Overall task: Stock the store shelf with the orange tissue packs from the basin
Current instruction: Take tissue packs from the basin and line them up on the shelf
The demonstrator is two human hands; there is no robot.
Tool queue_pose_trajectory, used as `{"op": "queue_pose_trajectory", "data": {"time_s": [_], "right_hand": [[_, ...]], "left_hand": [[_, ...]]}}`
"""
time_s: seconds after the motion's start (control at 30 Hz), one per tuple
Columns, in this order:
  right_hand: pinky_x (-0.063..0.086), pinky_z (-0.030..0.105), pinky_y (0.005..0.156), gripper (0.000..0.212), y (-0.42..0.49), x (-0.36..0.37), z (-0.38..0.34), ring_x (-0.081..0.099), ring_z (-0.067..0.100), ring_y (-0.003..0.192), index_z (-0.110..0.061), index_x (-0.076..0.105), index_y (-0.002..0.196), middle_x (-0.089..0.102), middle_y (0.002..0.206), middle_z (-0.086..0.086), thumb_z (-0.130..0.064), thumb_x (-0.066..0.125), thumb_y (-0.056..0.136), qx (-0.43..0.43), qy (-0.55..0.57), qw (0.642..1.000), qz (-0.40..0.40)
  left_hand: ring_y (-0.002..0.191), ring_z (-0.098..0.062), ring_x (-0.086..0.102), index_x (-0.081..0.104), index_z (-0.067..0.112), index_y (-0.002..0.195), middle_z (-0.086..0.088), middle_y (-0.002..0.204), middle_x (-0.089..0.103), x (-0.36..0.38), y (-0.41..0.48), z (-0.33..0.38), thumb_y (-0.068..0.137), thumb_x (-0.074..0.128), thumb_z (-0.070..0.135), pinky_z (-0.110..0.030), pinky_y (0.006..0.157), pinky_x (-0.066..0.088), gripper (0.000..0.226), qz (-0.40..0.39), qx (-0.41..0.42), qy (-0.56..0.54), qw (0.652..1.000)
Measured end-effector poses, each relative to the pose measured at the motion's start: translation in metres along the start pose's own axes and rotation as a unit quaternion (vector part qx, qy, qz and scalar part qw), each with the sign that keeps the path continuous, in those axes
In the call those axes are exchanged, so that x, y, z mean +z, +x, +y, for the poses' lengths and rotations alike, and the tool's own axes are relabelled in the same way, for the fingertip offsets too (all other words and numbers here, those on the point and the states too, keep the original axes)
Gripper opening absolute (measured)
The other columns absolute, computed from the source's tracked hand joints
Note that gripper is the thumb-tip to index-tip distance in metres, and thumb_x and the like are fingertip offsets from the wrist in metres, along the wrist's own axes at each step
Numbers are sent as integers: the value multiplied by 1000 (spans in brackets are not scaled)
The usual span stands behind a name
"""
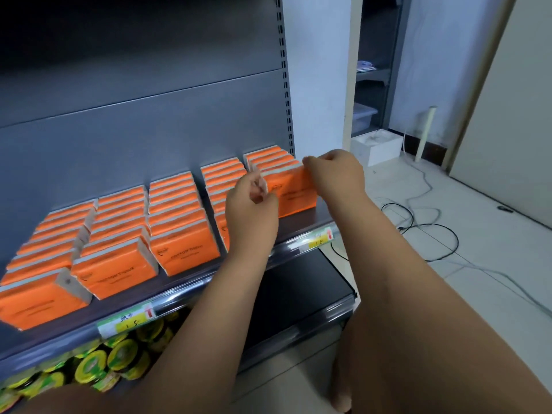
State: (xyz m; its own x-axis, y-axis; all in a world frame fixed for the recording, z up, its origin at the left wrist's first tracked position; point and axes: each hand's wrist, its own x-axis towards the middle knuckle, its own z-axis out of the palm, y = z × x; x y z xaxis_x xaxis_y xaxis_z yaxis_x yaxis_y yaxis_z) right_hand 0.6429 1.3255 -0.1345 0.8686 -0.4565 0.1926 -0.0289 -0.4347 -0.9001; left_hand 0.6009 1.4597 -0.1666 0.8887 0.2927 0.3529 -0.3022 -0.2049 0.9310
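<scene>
Nearest, at the lower left, a lower shelf holds yellow-and-green lidded cups, and just above them a price label is clipped to the front rail of the shelf being stocked. On that shelf the orange tissue packs stand on edge in rows running from near to far, the left rows reaching almost to the rail. The rightmost row is shorter, with bare shelf left in front of it. Both forearms reach in to that row, where the front pack stands upright against the ones behind. The left hand has its fingers curled at the pack's left end and appears to pinch the folded wrapper there. The right hand is curled over the top right corner, thumb and fingers closed on the edge. The basin is not in view (so how many packs remain cannot be told). The pack looks light and soft, a film-wrapped block that should give under pressure and whose smooth wrapper may slip. Holding it by the two short ends, as here, should keep it square, while a light press from the front should seat it against its neighbours without tipping the row. Beyond the packs rises the grey back panel, and to the far right lie cables on the tiled floor and a white box.
</scene>
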Motion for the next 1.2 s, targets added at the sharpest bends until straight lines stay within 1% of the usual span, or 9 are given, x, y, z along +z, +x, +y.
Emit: {"op": "queue_pose_trajectory", "data": {"time_s": [0.1,0.23,0.33,0.4,0.5,0.67,0.83,1.03,1.2], "right_hand": [[28,29,52,27,7,-11,6,42,24,56,-14,41,63,43,57,3,-22,59,81,38,-15,999,20],[27,29,51,23,19,-19,10,43,19,56,-14,45,68,44,63,0,-25,60,82,56,-17,998,28],[27,29,51,28,26,-19,14,40,18,56,-15,40,67,41,63,0,-21,61,84,69,-16,997,3],[28,28,52,28,30,-17,16,39,18,58,-15,38,67,39,64,0,-17,60,85,71,-26,997,-21],[31,27,52,25,36,-13,18,41,16,59,-15,39,70,42,68,0,-14,58,86,76,-66,994,-51],[42,31,68,22,44,-2,23,49,20,67,-16,40,73,47,72,1,-14,58,87,90,-116,986,-73],[31,28,49,25,49,7,24,47,15,61,-16,42,77,47,75,1,-20,62,91,98,-162,975,-116],[29,27,47,29,56,15,25,45,14,60,-17,39,76,46,76,1,-22,62,94,84,-194,969,-131],[28,27,47,21,56,23,26,45,13,60,-17,46,79,46,76,1,-21,61,93,76,-231,959,-148]], "left_hand": [[78,-31,60,51,47,71,6,80,55,16,-1,4,79,55,2,-49,72,53,46,-48,-18,16,999],[77,-10,63,68,30,100,2,92,70,31,-7,5,84,54,-1,-31,71,51,37,-71,-61,-36,995],[85,-22,69,68,24,115,-5,100,72,37,-15,1,85,53,3,-37,76,57,39,-112,-83,-24,990],[95,-27,69,68,26,111,-3,101,73,41,-16,-3,86,54,4,-43,85,58,36,-133,-95,-8,987],[94,-23,70,68,25,111,-3,102,74,46,-18,-6,87,56,5,-35,81,55,32,-158,-110,6,981],[79,-22,62,68,18,107,-11,94,69,55,-17,-10,88,59,12,-36,75,50,22,-155,-169,8,973],[88,-18,68,68,28,114,2,98,73,60,-14,-15,90,59,10,-33,76,52,32,-144,-169,5,975],[97,-17,68,62,30,120,4,104,72,64,-14,-17,89,63,14,-37,84,53,34,-130,-178,-11,975],[101,-19,68,62,31,122,4,107,72,65,-5,-19,89,66,23,-39,89,54,34,-124,-212,-18,969]]}}
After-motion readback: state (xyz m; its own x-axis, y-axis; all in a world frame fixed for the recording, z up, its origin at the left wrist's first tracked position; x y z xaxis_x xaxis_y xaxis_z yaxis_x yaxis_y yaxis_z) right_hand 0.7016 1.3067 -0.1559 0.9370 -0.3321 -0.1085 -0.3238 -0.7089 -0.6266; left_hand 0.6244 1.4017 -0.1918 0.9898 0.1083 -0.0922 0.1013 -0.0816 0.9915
